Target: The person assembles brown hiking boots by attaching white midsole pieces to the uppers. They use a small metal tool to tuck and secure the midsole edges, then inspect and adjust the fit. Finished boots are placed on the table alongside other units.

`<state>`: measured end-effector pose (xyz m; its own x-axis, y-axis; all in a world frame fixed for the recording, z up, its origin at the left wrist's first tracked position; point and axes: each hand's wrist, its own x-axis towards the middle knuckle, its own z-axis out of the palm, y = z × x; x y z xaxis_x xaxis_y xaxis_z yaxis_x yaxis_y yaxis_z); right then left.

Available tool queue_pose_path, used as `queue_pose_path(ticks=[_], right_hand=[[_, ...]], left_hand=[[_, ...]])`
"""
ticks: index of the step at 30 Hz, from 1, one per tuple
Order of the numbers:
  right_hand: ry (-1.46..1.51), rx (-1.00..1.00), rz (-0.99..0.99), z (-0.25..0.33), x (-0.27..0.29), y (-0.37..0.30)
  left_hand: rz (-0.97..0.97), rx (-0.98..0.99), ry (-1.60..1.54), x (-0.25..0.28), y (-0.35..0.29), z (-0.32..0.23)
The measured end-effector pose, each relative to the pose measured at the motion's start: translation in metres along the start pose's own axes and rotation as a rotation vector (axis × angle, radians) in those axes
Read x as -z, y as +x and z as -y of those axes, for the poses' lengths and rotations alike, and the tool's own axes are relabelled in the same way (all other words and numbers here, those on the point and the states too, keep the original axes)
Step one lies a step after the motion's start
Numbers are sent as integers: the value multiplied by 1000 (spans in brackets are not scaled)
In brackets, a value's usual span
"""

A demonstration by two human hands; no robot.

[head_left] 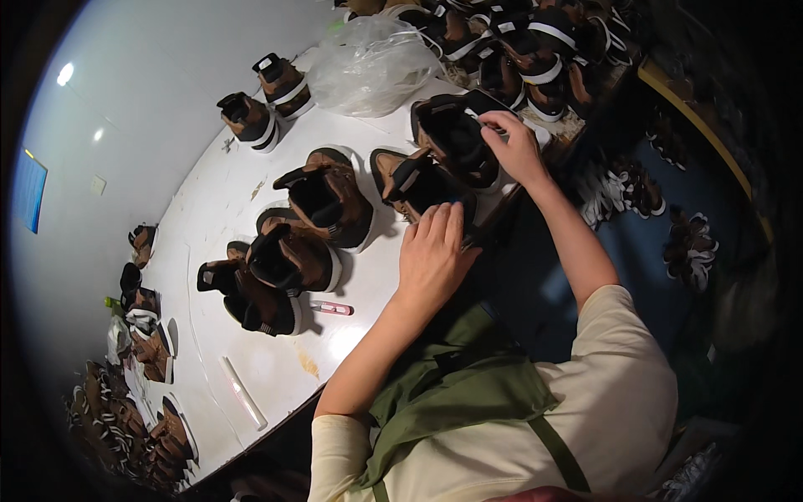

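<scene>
Two brown-and-black shoes stand side by side on the white table in front of me. My left hand curls its fingers over the heel-side collar of the nearer shoe, and its fingertips are partly hidden there. My right hand pinches the collar edge of the farther shoe, thumb and fingers close together at the opening. Both shoes show dark linings and open tops. To their left another brown shoe stands beside a pair-like group, a shoe and a darker shoe.
A pink-handled cutter and a white stick-like tool lie on the table. A crumpled clear plastic bag sits farther back. Two shoes stand near the wall. Heaped shoes fill the far right; more shoes line the left end.
</scene>
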<state>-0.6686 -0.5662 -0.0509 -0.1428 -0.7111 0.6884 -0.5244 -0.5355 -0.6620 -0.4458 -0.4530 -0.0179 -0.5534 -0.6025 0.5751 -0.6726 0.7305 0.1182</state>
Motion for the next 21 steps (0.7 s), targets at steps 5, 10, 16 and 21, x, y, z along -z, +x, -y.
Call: queue_pose_path(ticks=[5,10,16,21], right_hand=[[243,-384,-133,-66,-29,-12],[250,-476,-196,-56,-35,-39],[298,-325,-139,-59,-32,-56],[297,-254,63,-48,-39,-70]], left_hand=[[72,99,158,-41,2,22],[-129,192,15,24,7,19],[-431,76,180,83,38,23],[-294,-52,306,74,114,54]])
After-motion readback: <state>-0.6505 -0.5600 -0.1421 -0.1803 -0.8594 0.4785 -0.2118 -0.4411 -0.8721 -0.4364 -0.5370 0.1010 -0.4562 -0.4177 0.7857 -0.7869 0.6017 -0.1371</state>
